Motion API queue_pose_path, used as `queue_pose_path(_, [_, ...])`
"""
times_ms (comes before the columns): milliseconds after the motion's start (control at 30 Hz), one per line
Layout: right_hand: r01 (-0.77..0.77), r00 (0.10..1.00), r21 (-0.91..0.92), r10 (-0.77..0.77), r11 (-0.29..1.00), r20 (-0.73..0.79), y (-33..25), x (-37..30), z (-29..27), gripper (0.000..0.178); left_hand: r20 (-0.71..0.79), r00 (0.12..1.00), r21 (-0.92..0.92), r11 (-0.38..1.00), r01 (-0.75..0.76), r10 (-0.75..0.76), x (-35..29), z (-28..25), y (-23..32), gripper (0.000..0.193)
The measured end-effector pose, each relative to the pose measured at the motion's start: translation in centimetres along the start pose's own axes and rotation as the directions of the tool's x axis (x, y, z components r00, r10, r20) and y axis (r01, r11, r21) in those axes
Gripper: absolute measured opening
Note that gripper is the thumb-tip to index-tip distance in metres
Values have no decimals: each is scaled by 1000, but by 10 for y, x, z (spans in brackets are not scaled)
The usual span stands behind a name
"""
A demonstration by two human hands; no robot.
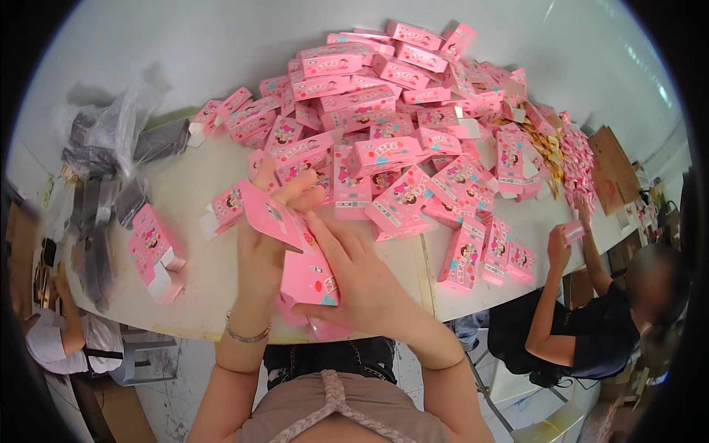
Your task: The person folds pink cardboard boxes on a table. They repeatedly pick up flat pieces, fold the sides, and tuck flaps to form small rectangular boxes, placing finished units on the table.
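Observation:
In front of my chest, both hands are on a pink carton (314,275) with printed fruit and cartoon figures. Its upper end has a raised flap (275,215), tilted toward the left. My left hand (255,255) supports the carton from the left and behind, its fingers reaching up past the flap and partly hidden by it. My right hand (365,284) wraps the carton's right side, thumb and fingers closed on it. Below the carton's lower end shows a shiny pink piece (327,329), which I cannot make out.
A large heap of pink cartons (358,114) covers the table's far side. One open-ended carton (157,251) stands at left, near grey flat pieces (92,236) and clear plastic (133,122). Yellow and pink packets (576,159) lie right. Co-workers sit at right (591,325) and left (70,336).

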State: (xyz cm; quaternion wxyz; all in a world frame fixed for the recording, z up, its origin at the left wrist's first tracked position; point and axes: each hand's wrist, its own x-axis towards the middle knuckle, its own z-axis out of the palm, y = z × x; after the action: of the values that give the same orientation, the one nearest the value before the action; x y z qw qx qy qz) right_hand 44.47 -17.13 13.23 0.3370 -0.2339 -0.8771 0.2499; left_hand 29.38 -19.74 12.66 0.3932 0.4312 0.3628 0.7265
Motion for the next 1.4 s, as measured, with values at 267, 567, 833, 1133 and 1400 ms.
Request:
queue_pose_path(267, [-159,943,608,302,778,-140,32,6,21,68,181,973,292,936,-195,147,-26,2,-22,77])
queue_pose_path(567, [96,990,274,-63,957,-126,71,0,44,47,178,931,410,885,223,-317,-39,-36,-2,54])
queue_pose_path(833, [-46,899,873,402,486,-176,49,-11,45,35,274,938,580,815,13,-210,-45,-35,-4,60])
queue_pose_path(1133, [-339,925,874,290,347,244,33,-5,17,25,202,977,498,866,-45,-66,-66,-40,-16,69])
queue_pose_path(1400, [-235,950,613,46,755,308,22,-30,-4,39,198,974,494,870,-4,-108,-83,-48,-20,63])
